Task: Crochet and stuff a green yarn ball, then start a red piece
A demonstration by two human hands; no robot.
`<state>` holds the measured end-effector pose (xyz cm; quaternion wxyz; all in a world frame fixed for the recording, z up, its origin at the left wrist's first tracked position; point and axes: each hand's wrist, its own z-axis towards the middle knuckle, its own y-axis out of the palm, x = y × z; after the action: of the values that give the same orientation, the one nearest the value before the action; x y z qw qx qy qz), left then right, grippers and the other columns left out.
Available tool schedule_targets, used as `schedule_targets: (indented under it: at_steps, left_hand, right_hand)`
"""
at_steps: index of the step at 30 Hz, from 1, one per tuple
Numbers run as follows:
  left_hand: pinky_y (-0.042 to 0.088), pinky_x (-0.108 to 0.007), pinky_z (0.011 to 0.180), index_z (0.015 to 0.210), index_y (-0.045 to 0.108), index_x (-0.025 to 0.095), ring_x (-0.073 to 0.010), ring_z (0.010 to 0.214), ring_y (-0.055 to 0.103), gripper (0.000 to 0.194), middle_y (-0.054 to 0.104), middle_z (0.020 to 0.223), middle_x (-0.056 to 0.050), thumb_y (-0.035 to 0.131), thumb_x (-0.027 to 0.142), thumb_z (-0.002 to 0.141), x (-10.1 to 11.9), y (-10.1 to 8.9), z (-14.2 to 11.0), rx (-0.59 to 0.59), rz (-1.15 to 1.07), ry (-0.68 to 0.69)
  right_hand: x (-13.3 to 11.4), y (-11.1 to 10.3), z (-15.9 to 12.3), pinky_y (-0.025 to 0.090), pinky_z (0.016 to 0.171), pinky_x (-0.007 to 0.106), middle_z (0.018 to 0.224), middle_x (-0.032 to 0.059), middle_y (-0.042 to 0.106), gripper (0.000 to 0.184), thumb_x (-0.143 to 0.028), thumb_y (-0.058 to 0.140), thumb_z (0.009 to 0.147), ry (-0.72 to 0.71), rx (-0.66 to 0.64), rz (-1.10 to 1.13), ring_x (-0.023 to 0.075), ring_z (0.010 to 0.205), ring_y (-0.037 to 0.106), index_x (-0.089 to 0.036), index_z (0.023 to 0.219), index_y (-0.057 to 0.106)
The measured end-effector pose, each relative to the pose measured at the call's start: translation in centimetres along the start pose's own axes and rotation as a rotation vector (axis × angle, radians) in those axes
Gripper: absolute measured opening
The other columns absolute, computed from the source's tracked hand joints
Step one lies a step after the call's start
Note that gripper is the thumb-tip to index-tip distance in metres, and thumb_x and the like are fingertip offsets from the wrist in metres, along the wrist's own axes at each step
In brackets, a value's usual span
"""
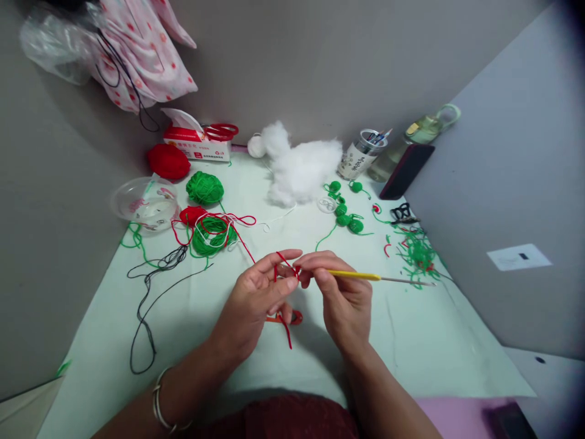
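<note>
My left hand (256,292) pinches a small bit of red yarn (289,336), whose tail hangs down below the fingers. A red strand runs over the left index finger and back toward the yarn pile. In my right hand (345,299) is a crochet hook with a yellow handle (356,275), its metal shaft pointing right. The right fingertips meet the red yarn close to the left thumb, and the hook's working tip is hidden there. Under the left hand lies an orange tool (297,317), partly covered.
Green yarn (212,236), a red ball (168,161), a plastic bowl (146,204) and black cord (147,305) lie left. White stuffing (301,164) and a pen holder (362,153) stand at the back. Small green crocheted balls (342,218) and yarn scraps (419,251) lie right.
</note>
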<state>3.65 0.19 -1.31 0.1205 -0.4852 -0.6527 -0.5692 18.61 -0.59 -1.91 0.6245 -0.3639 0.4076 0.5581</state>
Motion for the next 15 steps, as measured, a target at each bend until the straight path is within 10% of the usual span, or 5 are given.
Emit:
schedule_targets:
  at_steps: [9, 15]
  left_hand:
    - [0.039, -0.012, 0.045, 0.117, 0.077, 0.017, 0.0002, 0.045, 0.033, 0.039, 0.052, 0.065, 0.008, 0.086, 0.024, 0.08, 0.0, 0.1, 0.4, 0.069, -0.128, -0.045]
    - [0.034, -0.01, 0.042, 0.107, 0.081, 0.017, 0.0032, 0.044, 0.029, 0.029, 0.055, 0.07, 0.007, 0.086, 0.018, 0.079, 0.6, 0.0, 0.4, 0.076, -0.179, -0.059]
  right_hand:
    - [0.0, -0.1, -1.2, 0.057, 0.073, 0.035, 0.104, 0.0059, 0.076, 0.026, -0.011, 0.069, 0.093, -0.216, -0.037, -0.424, 0.0202, 0.088, 0.071, -0.032, 0.103, 0.081]
    - [0.2, -0.5, -0.2, 0.054, 0.06, 0.032, 0.088, 0.0037, 0.072, 0.021, -0.023, 0.058, 0.103, 0.006, 0.048, 0.039, 0.0151, 0.067, 0.063, -0.025, 0.098, 0.079]
